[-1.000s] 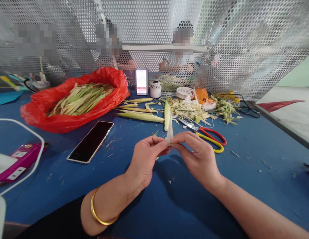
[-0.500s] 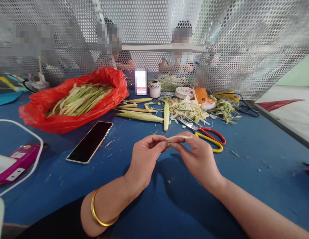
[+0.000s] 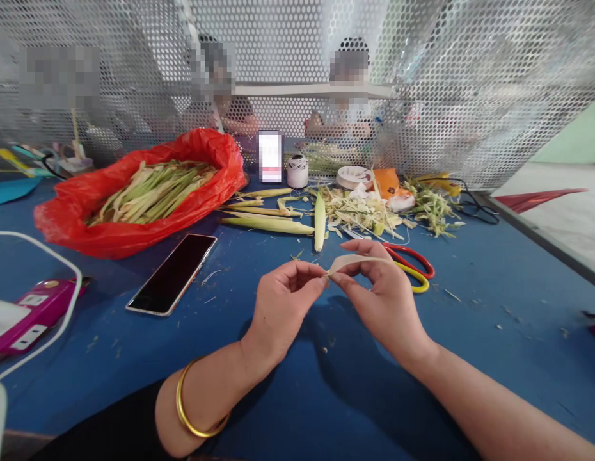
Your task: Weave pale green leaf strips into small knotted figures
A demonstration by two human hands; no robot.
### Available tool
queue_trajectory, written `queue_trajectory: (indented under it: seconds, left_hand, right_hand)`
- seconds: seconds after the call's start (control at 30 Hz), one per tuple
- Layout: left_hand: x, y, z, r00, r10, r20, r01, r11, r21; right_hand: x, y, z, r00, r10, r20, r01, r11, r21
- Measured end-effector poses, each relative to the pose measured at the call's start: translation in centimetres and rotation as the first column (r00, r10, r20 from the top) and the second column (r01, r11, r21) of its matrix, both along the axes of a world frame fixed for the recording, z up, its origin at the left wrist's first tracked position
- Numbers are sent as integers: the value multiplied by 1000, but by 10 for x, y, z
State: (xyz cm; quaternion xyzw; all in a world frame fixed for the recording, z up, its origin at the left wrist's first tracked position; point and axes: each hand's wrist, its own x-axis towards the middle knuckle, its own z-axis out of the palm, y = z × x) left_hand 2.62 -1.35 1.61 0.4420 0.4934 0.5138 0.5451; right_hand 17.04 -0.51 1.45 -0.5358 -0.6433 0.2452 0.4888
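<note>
A pale strip of corn husk (image 3: 354, 259) runs between my two hands over the blue table. The fingertips of my left hand (image 3: 285, 298) pinch its near end, thumb against forefinger. My right hand (image 3: 386, 298) pinches the strip close beside that spot, and the rest of it curves over the right fingers. Just behind the right hand lie scissors (image 3: 412, 259) with one red and one yellow handle; their blades are mostly hidden. Beyond the hands rest a whole green-yellow husk piece (image 3: 319, 221) and several longer husk leaves (image 3: 269, 223).
A red plastic bag (image 3: 62, 224) full of husk strips stands at left, with a phone (image 3: 173, 275) before it. Husk scraps (image 3: 359, 210) pile up behind the scissors. A purple power strip (image 3: 38, 317) and white cable lie far left. People sit behind the perforated screen (image 3: 297, 51).
The right fingers have lifted and spread a little, and the husk strip now shows wider, arching over them. My left hand has shifted slightly right, still pinching.
</note>
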Motion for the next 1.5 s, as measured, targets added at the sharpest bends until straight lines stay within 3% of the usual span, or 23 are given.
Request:
queue_trajectory:
  seconds: [0.1,0.23,0.43,0.63,0.77,0.87,1.03,1.17,1.3,1.5]
  left_hand:
    - [-1,1,1,999,-7,-46,8,1000,4]
    - [-1,4,1,996,16,82,-9,997,-77]
    - [-2,3,5,971,35,238,5,986,-166]
    - [-2,3,6,972,4,236,42,981,-187]
    - [-1,3,6,988,-11,154,31,992,-126]
    - [-2,2,5,999,-1,43,2,999,-35]
    - [-5,2,5,991,-9,-133,23,994,104]
    - [-7,2,7,970,-2,-245,49,982,184]
    - [-6,3,8,980,-23,-198,44,994,104]
    - [-3,4,5,997,-34,67,41,993,-110]
  right_hand:
    - [0,0,0,1000,1,-26,-2,1000,-19]
    - [1,-1,-2,996,64,-69,-64,998,-1]
    - [3,-1,-5,979,134,152,-163,967,196]
    - [5,-1,-1,971,153,182,-197,946,258]
    - [7,1,0,973,172,153,-205,950,236]
    - [6,0,2,977,208,46,-212,969,128]
    - [4,-3,6,985,134,-109,-140,989,-52]
    - [4,-1,7,980,130,-149,-137,990,-35]
    - [4,1,7,975,174,-141,-172,985,27]
    - [5,0,1,984,169,46,-174,975,136]
